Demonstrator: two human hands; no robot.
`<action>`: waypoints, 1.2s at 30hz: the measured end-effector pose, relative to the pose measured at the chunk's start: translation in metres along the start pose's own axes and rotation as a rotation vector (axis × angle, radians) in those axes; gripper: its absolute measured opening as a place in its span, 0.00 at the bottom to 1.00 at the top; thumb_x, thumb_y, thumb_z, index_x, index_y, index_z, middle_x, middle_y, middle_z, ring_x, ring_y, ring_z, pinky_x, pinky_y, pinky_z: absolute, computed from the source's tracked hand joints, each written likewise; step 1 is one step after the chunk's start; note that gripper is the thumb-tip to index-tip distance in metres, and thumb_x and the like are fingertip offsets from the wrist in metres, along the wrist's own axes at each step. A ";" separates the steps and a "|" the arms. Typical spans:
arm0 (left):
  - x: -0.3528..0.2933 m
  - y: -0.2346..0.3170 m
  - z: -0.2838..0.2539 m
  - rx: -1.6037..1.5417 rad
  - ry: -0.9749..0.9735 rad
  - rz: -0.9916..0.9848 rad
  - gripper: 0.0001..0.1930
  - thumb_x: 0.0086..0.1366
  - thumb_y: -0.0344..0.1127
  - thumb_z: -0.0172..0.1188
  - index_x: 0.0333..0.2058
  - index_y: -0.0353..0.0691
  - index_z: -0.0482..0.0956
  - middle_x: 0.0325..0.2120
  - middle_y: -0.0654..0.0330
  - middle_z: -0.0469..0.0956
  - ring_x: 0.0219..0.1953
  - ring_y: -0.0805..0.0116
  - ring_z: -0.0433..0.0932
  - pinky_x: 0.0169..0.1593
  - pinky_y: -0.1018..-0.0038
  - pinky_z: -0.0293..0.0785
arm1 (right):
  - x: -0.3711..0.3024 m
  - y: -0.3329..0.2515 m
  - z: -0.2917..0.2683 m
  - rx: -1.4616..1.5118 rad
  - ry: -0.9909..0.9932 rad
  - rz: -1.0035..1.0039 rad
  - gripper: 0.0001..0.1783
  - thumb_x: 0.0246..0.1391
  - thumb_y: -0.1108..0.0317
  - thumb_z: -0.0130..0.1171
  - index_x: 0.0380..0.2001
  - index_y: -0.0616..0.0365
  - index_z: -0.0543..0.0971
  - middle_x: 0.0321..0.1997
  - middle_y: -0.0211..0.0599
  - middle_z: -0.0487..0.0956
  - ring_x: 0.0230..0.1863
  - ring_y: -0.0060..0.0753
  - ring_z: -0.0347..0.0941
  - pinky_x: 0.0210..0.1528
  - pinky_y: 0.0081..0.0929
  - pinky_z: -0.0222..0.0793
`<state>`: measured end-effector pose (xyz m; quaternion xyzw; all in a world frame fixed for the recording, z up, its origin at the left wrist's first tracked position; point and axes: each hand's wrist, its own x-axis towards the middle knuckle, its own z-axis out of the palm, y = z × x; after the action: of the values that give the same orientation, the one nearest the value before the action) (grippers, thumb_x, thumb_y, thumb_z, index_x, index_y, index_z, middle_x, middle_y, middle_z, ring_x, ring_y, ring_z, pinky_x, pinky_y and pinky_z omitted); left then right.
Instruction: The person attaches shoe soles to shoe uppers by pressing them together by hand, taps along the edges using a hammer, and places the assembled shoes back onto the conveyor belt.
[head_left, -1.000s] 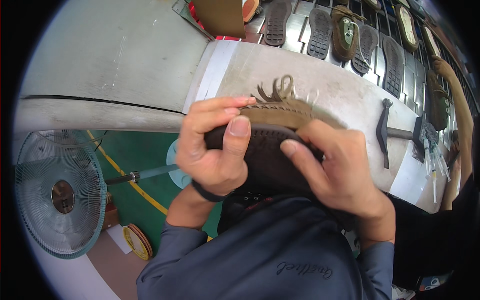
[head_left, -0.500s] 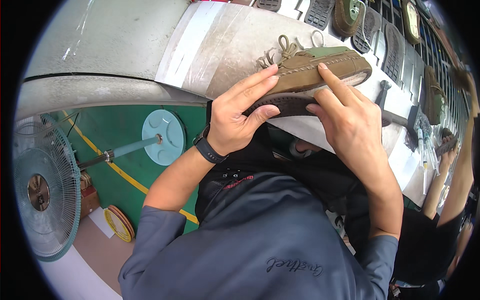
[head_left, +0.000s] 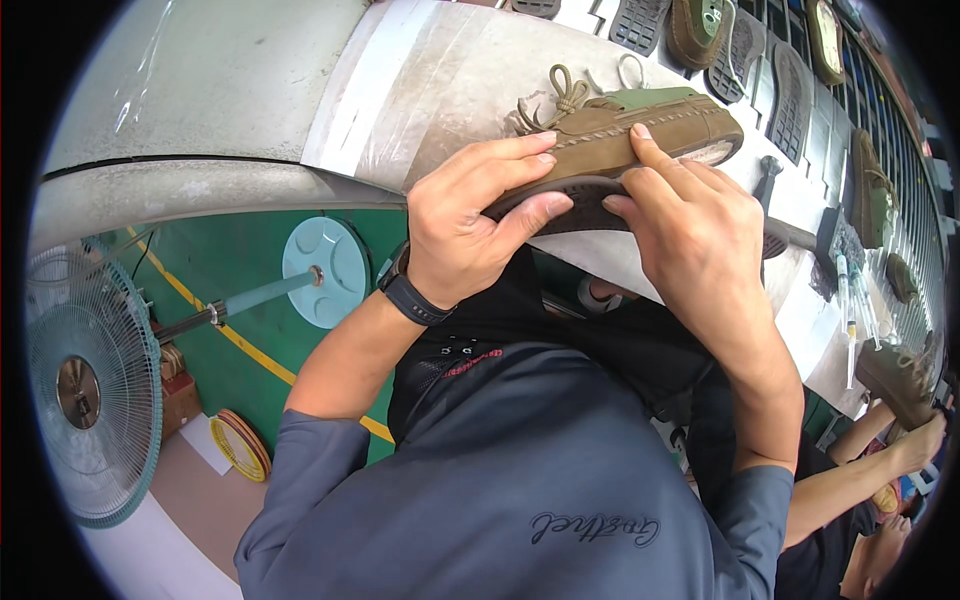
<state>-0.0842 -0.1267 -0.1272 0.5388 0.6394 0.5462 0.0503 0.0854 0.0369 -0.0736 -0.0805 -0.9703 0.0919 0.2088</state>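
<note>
A brown leather shoe (head_left: pixel 665 125) with a green lining and tan laces lies on its side above the table edge, its underside toward me. Against that underside is a dark rubber sole (head_left: pixel 588 210), close along the front and middle but apart from the shoe toward the heel. My left hand (head_left: pixel 465 220) is closed round the front end, fingers on the leather and thumb on the sole. My right hand (head_left: pixel 705 230) pinches shoe and sole further back, its index finger on the side stitching. The sole's toe end is hidden behind my left hand.
A metal tool (head_left: pixel 768 185) and several syringes (head_left: pixel 850 295) lie right of the shoe. Loose soles (head_left: pixel 790 100) and other shoes (head_left: pixel 695 35) are along the far side. A fan (head_left: pixel 85 390) stands at left. At lower right, a co-worker's hand (head_left: pixel 918 445) holds another shoe (head_left: pixel 897 385).
My left thumb has slid right along the sole, and the sole sits closer to the shoe's middle. The co-worker's hands have moved nearer, one now holding a brown shoe.
</note>
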 end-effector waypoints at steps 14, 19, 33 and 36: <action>0.057 0.006 -0.008 0.024 -0.354 -0.309 0.15 0.56 0.35 0.77 0.32 0.38 0.78 0.35 0.64 0.76 0.36 0.70 0.73 0.42 0.71 0.69 | 0.009 -0.004 -0.004 -0.012 -0.021 0.017 0.12 0.50 0.67 0.73 0.30 0.62 0.81 0.47 0.54 0.88 0.39 0.46 0.87 0.50 0.41 0.82; 0.086 0.000 0.000 -0.042 -0.641 -0.457 0.15 0.59 0.38 0.77 0.31 0.39 0.78 0.26 0.68 0.74 0.32 0.77 0.71 0.37 0.75 0.69 | 0.006 0.004 -0.018 -0.033 -0.118 0.112 0.16 0.48 0.66 0.76 0.34 0.62 0.80 0.52 0.49 0.86 0.40 0.47 0.86 0.46 0.40 0.82; 0.179 -0.053 0.076 -0.449 -0.628 -0.125 0.33 0.60 0.42 0.76 0.62 0.36 0.76 0.51 0.55 0.83 0.52 0.68 0.81 0.61 0.69 0.76 | 0.007 0.007 -0.081 0.905 0.289 0.569 0.18 0.59 0.79 0.70 0.48 0.64 0.74 0.40 0.36 0.85 0.43 0.22 0.81 0.50 0.23 0.77; 0.178 -0.013 0.026 -0.344 -0.335 0.202 0.34 0.59 0.40 0.77 0.61 0.36 0.75 0.53 0.56 0.80 0.53 0.66 0.81 0.62 0.69 0.76 | 0.020 0.003 -0.056 1.174 0.587 0.477 0.25 0.58 0.80 0.73 0.52 0.63 0.69 0.46 0.45 0.85 0.47 0.28 0.83 0.53 0.24 0.79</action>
<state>-0.1490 0.0243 -0.0538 0.6667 0.4627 0.5520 0.1915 0.0912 0.0520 -0.0163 -0.1869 -0.6195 0.6188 0.4454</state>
